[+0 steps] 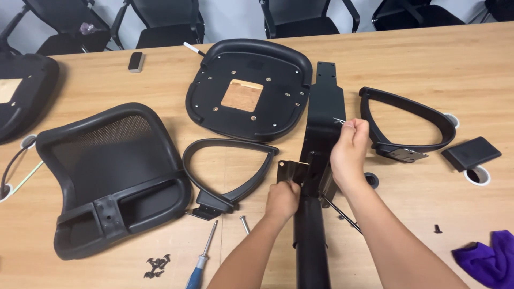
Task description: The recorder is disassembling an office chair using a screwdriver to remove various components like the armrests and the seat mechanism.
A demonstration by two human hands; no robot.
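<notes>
The long black bracket lies in the middle of the wooden table, and its long axis runs away from the person — from the thick black column near the bottom edge up toward the seat pan. Its narrow end with the small holes points to the far side of the table.

The right hand is on the right side of this bracket, about halfway along it. Its fingers are pressed together and pinch a small thin metal piece, maybe a key or a pin — I cannot tell which. The piece touches the right edge of the bracket or is just beside it.

The left hand is lower and closer to the body, closed around the metal plate where bracket and column meet. So the right hand is nearer to the far end.

A screwdriver lies left of the arms, with loose black screws near it.
</notes>
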